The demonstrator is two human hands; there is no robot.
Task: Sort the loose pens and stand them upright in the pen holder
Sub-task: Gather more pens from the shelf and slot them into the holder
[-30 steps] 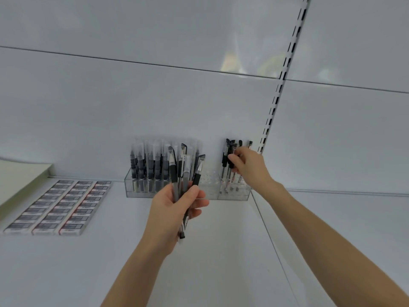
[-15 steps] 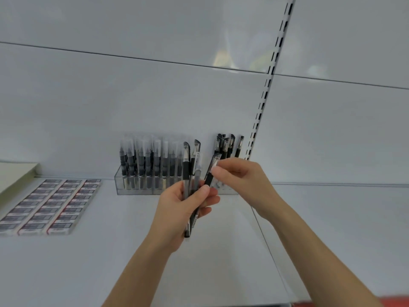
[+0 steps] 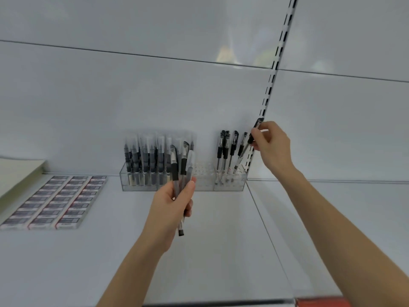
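my right hand (image 3: 271,147) pinches one pen (image 3: 246,149) near its capped top, tilted over the right end of the clear pen holder (image 3: 230,186). my left hand (image 3: 172,202) grips a bundle of pens (image 3: 183,171). they look light, stiff and slick, so i judge a fingertip hold high up steers best.

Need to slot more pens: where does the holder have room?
The pen holder is free in its middle, between the clear-capped pens at left and the black-grip pens at right. Crowded: that left block; the right hand holds a pen at right.
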